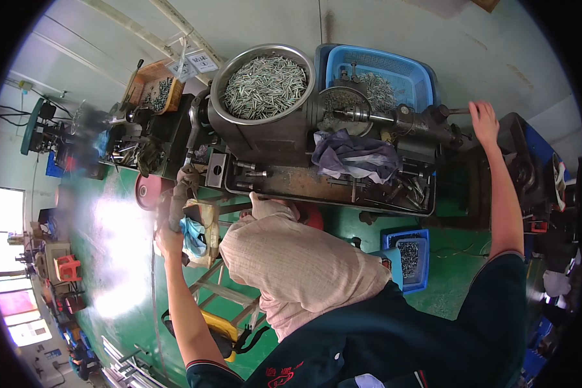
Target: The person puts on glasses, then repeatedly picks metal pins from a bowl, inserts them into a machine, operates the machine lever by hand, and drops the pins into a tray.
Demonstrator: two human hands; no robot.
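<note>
At 10 o'clock, orange tray [173,97] with small metal parts inside. At 9 o'clock, left hand [171,220], blurred and greyish-brown past the wrist, near lower end of curved lever [193,126]; impossible to say if clamped or apart. Curved lever at 10 o'clock, long axis roughly 12 to 6. At 12 o'clock, round metal bowl [218,97] heaped with silvery pins, on top of dark machine housing [265,141]. Crumpled purple-grey rag [355,155] at 2 o'clock, draped just below horizontal spindle [383,118]; spindle's long axis near 9 to 3, tip toward 9. Behind, at 1 o'clock, blue plastic basket [420,81] with more metal parts. On the floor at 4 o'clock, blue crate [422,278]. At 2 o'clock, lever handle [459,111], long axis near 9 to 3, outer end toward 3; right hand [484,121] there, fingers together, curled on that outer end.
</note>
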